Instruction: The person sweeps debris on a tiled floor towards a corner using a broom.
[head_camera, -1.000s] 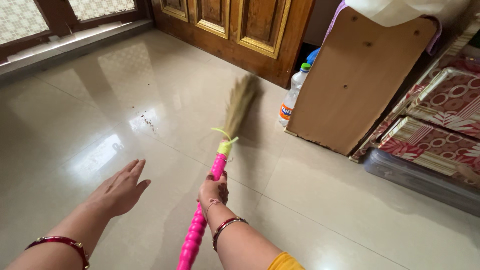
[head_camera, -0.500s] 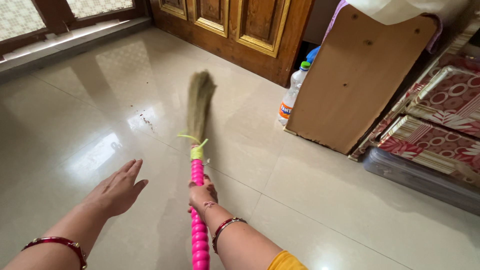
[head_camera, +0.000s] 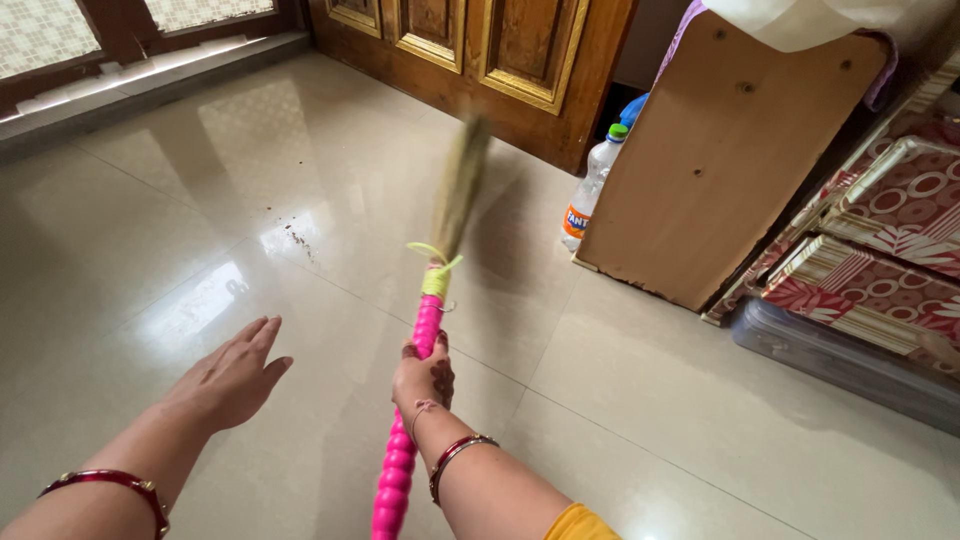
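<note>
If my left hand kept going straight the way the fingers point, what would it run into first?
Probably nothing soon. The left hand hangs open, palm down, fingers aimed up and slightly right over the bare tile floor. The small patch of dirt specks lies roughly on that line, though depth is unclear.

Upper right of centre: clear plastic bottle (head_camera: 590, 190), green cap, orange label band (head_camera: 574, 222), upright against wooden board (head_camera: 720, 150)

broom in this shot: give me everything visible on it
The broom has a bright pink, ribbed, plastic-looking handle, a yellow-green binding with a loose tie end, and a tan, grass-like brush blurred by motion. It slants from the bottom edge of the view up toward the wooden door, brush end over the glossy tiled floor. The right hand grips the handle partway up; the left hand is open and apart from it.
</note>
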